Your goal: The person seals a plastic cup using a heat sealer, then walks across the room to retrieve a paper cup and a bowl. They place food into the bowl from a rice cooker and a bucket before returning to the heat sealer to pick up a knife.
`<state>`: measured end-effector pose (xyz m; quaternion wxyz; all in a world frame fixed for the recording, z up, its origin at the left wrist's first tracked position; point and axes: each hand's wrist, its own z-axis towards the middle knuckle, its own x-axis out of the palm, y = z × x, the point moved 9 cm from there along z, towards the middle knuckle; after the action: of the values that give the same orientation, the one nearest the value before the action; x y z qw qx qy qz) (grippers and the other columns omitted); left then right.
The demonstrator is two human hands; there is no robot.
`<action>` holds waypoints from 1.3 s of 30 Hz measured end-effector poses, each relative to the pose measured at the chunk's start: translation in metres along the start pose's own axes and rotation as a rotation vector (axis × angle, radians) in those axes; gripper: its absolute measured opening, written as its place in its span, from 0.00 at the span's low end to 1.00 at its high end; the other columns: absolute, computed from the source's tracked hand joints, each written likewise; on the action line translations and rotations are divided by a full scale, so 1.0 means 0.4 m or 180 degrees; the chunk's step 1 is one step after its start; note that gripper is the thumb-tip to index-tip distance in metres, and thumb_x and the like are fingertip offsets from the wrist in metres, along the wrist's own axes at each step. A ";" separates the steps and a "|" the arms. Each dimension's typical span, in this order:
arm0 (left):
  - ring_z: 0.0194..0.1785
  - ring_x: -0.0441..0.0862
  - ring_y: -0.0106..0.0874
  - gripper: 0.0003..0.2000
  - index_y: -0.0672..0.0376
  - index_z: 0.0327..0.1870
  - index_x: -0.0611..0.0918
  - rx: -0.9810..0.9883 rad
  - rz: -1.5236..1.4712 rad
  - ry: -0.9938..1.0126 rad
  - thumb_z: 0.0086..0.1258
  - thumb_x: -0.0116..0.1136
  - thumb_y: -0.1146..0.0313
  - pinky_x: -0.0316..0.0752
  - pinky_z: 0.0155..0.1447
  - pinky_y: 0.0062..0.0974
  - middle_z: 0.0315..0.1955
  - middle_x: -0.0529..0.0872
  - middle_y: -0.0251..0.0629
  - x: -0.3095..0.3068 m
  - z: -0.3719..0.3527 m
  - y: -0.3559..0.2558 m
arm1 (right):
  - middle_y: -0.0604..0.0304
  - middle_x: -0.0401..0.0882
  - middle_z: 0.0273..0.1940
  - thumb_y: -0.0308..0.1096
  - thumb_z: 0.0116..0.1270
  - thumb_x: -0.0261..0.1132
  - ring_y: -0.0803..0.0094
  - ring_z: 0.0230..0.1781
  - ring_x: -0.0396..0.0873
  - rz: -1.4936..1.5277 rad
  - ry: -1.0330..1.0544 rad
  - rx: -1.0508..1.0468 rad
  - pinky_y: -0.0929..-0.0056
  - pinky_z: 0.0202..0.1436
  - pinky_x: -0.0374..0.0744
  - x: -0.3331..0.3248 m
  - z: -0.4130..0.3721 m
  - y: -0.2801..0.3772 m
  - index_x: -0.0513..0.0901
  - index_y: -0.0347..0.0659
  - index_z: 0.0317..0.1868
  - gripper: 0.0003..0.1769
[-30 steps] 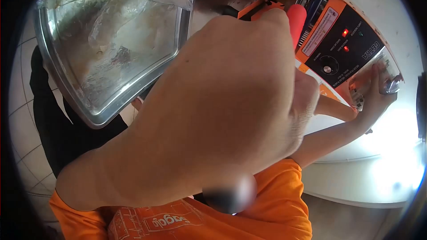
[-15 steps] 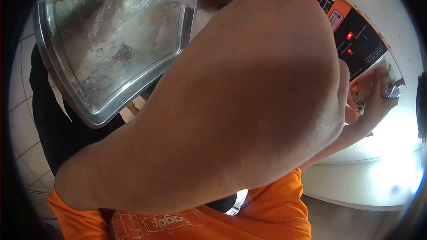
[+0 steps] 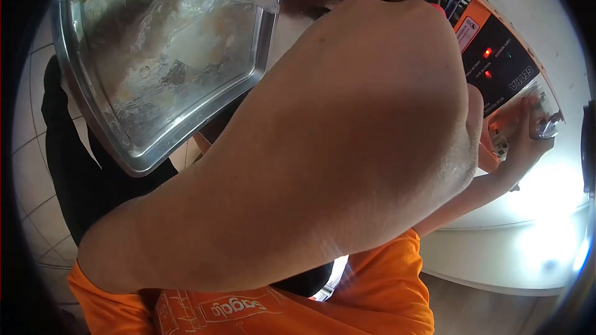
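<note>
My left arm fills the centre of the view, very close to the camera. My left hand (image 3: 428,87) is bent away at its upper right end, its fingers hidden; a bit of something red shows behind it. Over at the right, my right hand (image 3: 537,139) has its fingers around clear plastic (image 3: 545,123) at the end of an orange and black machine (image 3: 506,71). Two red lights glow on the machine's panel.
A metal tray (image 3: 139,164) holding clear plastic bags (image 3: 180,31) is at the upper left. Dark-clothed legs (image 3: 65,149) and floor tiles lie below and beside it. A pale rounded surface (image 3: 496,263), brightly lit, is at the lower right.
My left arm has shifted very slightly down and left. The tray appears a little further right. My right hand stays at the machine.
</note>
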<state>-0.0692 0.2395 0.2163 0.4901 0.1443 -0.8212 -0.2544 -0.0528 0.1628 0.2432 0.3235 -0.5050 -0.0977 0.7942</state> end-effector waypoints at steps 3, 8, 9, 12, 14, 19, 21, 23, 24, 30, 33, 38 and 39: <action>0.55 0.75 0.35 0.42 0.54 0.66 0.62 0.0422 0.0672 -0.0050 0.55 0.80 0.63 0.75 0.59 0.40 0.56 0.74 0.40 -0.008 -0.006 -0.028 | 0.40 0.78 0.60 0.53 0.51 0.82 0.56 0.63 0.79 -0.0239 0.0141 0.0012 0.59 0.71 0.73 -0.002 0.021 -0.017 0.64 0.23 0.65 0.55; 0.60 0.76 0.33 0.37 0.53 0.67 0.65 -0.0281 -0.0436 0.0145 0.64 0.69 0.44 0.73 0.66 0.39 0.61 0.75 0.39 0.006 -0.038 -0.103 | 0.43 0.79 0.59 0.50 0.56 0.79 0.57 0.58 0.81 -0.0116 0.0136 -0.0074 0.59 0.66 0.76 -0.007 -0.005 0.009 0.67 0.30 0.68 0.49; 0.54 0.75 0.37 0.32 0.56 0.63 0.67 -0.0394 -0.0282 0.0325 0.64 0.66 0.48 0.73 0.61 0.40 0.54 0.76 0.42 -0.005 -0.030 -0.190 | 0.44 0.79 0.59 0.50 0.56 0.79 0.57 0.59 0.80 0.0047 0.0170 -0.0010 0.59 0.67 0.75 -0.009 -0.006 0.005 0.66 0.30 0.69 0.50; 0.36 0.74 0.48 0.19 0.64 0.51 0.75 0.0079 0.3945 0.1355 0.64 0.59 0.61 0.72 0.45 0.42 0.34 0.77 0.50 -0.191 -0.048 -0.891 | 0.44 0.79 0.60 0.49 0.57 0.79 0.56 0.62 0.78 0.0061 0.0533 -0.0096 0.58 0.69 0.73 -0.042 -0.006 -0.003 0.64 0.30 0.70 0.50; 0.24 0.74 0.55 0.12 0.70 0.43 0.79 0.0250 0.5265 0.1785 0.64 0.53 0.70 0.72 0.34 0.44 0.21 0.79 0.56 -0.231 -0.064 -1.005 | 0.43 0.76 0.63 0.48 0.60 0.77 0.55 0.66 0.75 0.0075 0.0652 -0.0056 0.55 0.72 0.70 -0.060 -0.029 0.015 0.62 0.31 0.73 0.50; 0.25 0.78 0.55 0.11 0.71 0.39 0.78 0.0034 0.5577 0.1861 0.65 0.52 0.70 0.74 0.35 0.45 0.21 0.79 0.57 -0.260 -0.107 -0.987 | 0.44 0.73 0.67 0.49 0.68 0.69 0.57 0.68 0.73 0.0695 0.0871 0.0102 0.57 0.71 0.67 -0.080 -0.045 -0.135 0.59 0.38 0.77 0.45; 0.27 0.80 0.54 0.11 0.71 0.37 0.78 0.0146 0.5679 0.1982 0.65 0.53 0.69 0.76 0.37 0.45 0.22 0.81 0.58 -0.271 -0.129 -0.975 | 0.47 0.76 0.64 0.49 0.69 0.68 0.62 0.64 0.75 0.0470 0.1503 0.0166 0.62 0.69 0.69 -0.039 -0.062 -0.157 0.61 0.35 0.76 0.43; 0.29 0.82 0.53 0.11 0.71 0.35 0.80 -0.0077 0.5694 0.1790 0.64 0.55 0.69 0.77 0.38 0.44 0.23 0.82 0.57 -0.297 -0.141 -0.966 | 0.48 0.76 0.64 0.49 0.69 0.68 0.62 0.63 0.76 0.0438 0.1676 0.0351 0.62 0.68 0.70 -0.010 -0.063 -0.229 0.63 0.35 0.75 0.42; 0.30 0.83 0.52 0.11 0.71 0.34 0.81 -0.0209 0.5689 0.1687 0.64 0.56 0.68 0.78 0.39 0.43 0.23 0.82 0.57 -0.311 -0.148 -0.957 | 0.49 0.76 0.64 0.49 0.69 0.69 0.63 0.63 0.76 0.0421 0.1842 0.0526 0.62 0.67 0.71 0.007 -0.064 -0.271 0.64 0.34 0.74 0.42; 0.36 0.87 0.48 0.12 0.70 0.28 0.85 -0.0575 0.5704 0.1252 0.64 0.62 0.67 0.82 0.43 0.40 0.24 0.85 0.55 -0.362 -0.184 -0.929 | 0.53 0.78 0.64 0.45 0.53 0.82 0.60 0.65 0.76 0.0681 0.1101 0.0245 0.59 0.70 0.72 -0.010 -0.166 -0.231 0.67 0.36 0.72 0.50; 0.36 0.87 0.49 0.13 0.70 0.28 0.84 -0.0803 0.5624 0.1488 0.64 0.62 0.66 0.82 0.43 0.41 0.24 0.85 0.55 -0.389 -0.217 -0.904 | 0.53 0.78 0.65 0.42 0.53 0.82 0.62 0.66 0.76 0.0649 0.0976 0.0122 0.58 0.72 0.71 -0.009 -0.194 -0.255 0.67 0.38 0.72 0.49; 0.35 0.88 0.48 0.14 0.70 0.29 0.84 -0.0719 0.5549 0.1269 0.66 0.61 0.64 0.83 0.44 0.41 0.25 0.85 0.57 -0.406 -0.231 -0.893 | 0.54 0.77 0.65 0.41 0.54 0.82 0.63 0.66 0.76 0.0545 0.0963 0.0165 0.59 0.72 0.71 -0.014 -0.218 -0.263 0.67 0.38 0.72 0.49; 0.36 0.88 0.48 0.14 0.67 0.34 0.86 -0.0633 0.5688 0.1316 0.66 0.63 0.62 0.83 0.44 0.40 0.27 0.86 0.56 -0.405 -0.232 -0.890 | 0.54 0.77 0.65 0.41 0.55 0.82 0.63 0.66 0.75 0.0627 0.1016 0.0156 0.59 0.72 0.71 -0.012 -0.221 -0.265 0.66 0.39 0.73 0.49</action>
<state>0.0852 -0.0026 -0.0651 0.6514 -0.5435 -0.4980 0.1799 0.0690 0.2267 0.2562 0.2678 -0.6237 0.0241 0.7340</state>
